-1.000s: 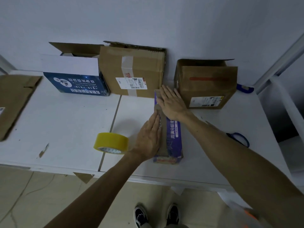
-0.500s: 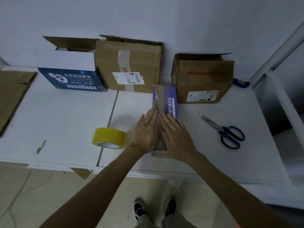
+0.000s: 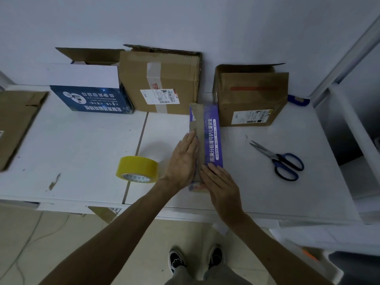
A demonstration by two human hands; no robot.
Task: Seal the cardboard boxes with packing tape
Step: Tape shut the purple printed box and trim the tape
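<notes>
A white table (image 3: 82,153) with a dark seam (image 3: 135,157) running front to back carries everything. Along its far edge, against the wall, stand a blue-and-white box (image 3: 90,97), a labelled brown box (image 3: 160,79) and a brown box with a red stripe (image 3: 253,99). A long purple box (image 3: 211,136) lies flat between the two brown ones, reaching toward the front edge. A yellow tape roll (image 3: 137,169) sits on the seam, blue-handled scissors (image 3: 277,159) lie to the right, and flat cardboard (image 3: 18,120) lies at the left end.

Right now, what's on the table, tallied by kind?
Boxes: 4 (blue box, taped brown box, open brown box, purple box)
Flattened cardboard: 1
Tape roll: 1
Scissors: 1
Small blue object: 1
Total: 8
</notes>
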